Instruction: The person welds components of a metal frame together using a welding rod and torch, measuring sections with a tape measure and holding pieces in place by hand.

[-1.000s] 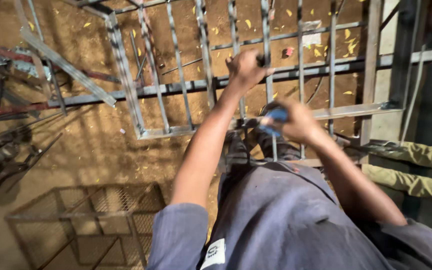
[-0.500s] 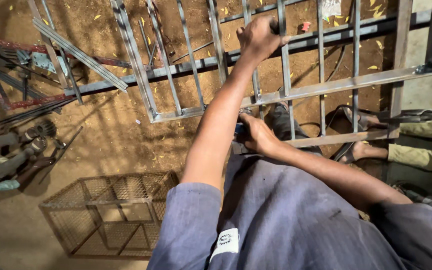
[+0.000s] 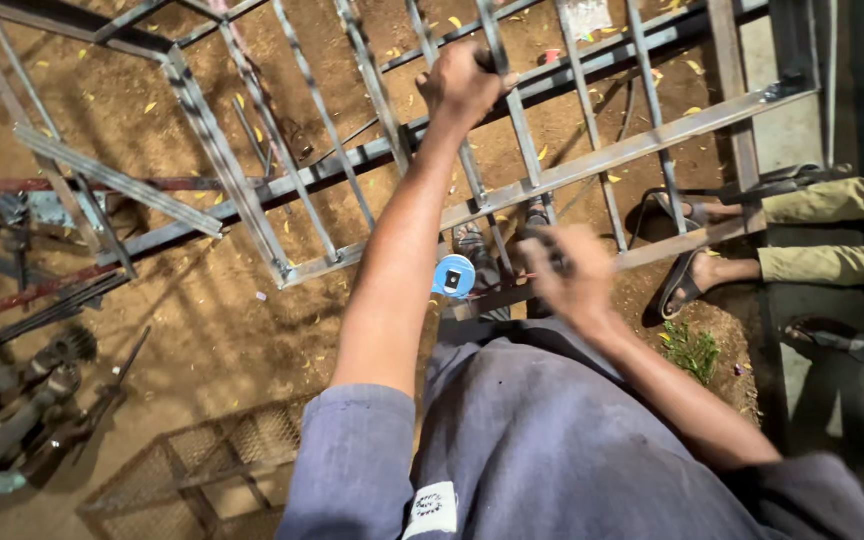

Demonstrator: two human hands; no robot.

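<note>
Overhead, head view: looking straight down at a person in a grey-blue shirt standing on brown dirt.
Left hand (image 3: 460,85): upper centre of the frame, arm stretched forward, fingers clenched round 1 thin upright bar of the metal grille (image 3: 592,160).
Right hand (image 3: 574,280): centre of the frame, blurred, held low just in front of the body; whether it grasps anything cannot be told.
Metal grille: a welded frame of flat rails and thin bars, lying tilted across the upper half of the frame from upper left to upper right.
Blue round object (image 3: 453,276): centre, just left of the right hand, below the grille's lower rail; its kind is unclear.
Wire mesh cage (image 3: 202,470): lower left, on the ground beside the person's left sleeve.
Scrap metal pieces (image 3: 32,380): left edge, piled on the dirt.
Another person's legs (image 3: 832,235): right edge, 2 olive trouser legs, feet in sandals (image 3: 682,285) near the grille.
Small green plant (image 3: 694,350): right of centre, near a sandal.
</note>
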